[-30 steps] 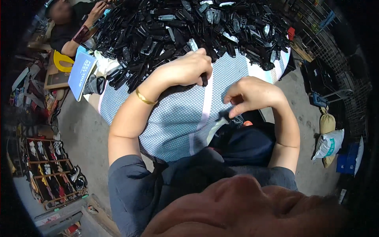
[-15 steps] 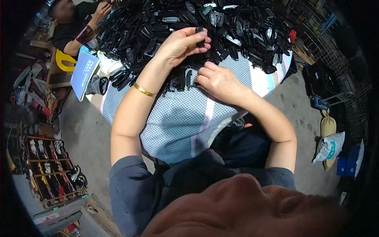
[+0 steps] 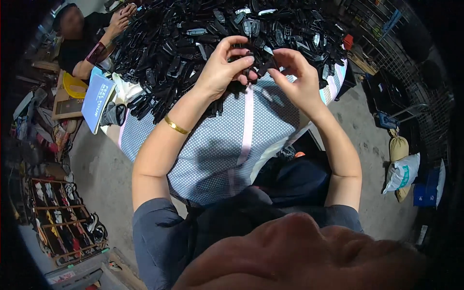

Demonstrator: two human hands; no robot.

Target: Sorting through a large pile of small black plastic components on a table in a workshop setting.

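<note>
A wide heap of small black plastic pieces, shaped like car key fob shells [image 3: 193, 46], covers the far part of a table. Over its near edge I hold my left hand [image 3: 227, 67], a gold bangle at the wrist, closed on a black key fob shell [image 3: 250, 57] between thumb and fingers. My right hand [image 3: 299, 79] is raised just right of it, thumb and fingers curled toward each other. Dark pieces behind its fingertips blend with the heap, so what it grips is hard to make out. Patterned grey-blue cloth [image 3: 208, 145] lies beneath my forearms.
At the upper left another person's hands [image 3: 121, 19] work at the heap's edge. A blue book [image 3: 98, 101] and a dark grey bundle [image 3: 113, 114] lie at the table's left edge. A rack [image 3: 63, 217] stands lower left; sacks [image 3: 402, 171] and a blue box [image 3: 425, 193] stand right.
My right hand has lifted off the pieces at the table's near edge and come up beside my left hand. The left hand has dropped slightly nearer, still holding the black shell.
</note>
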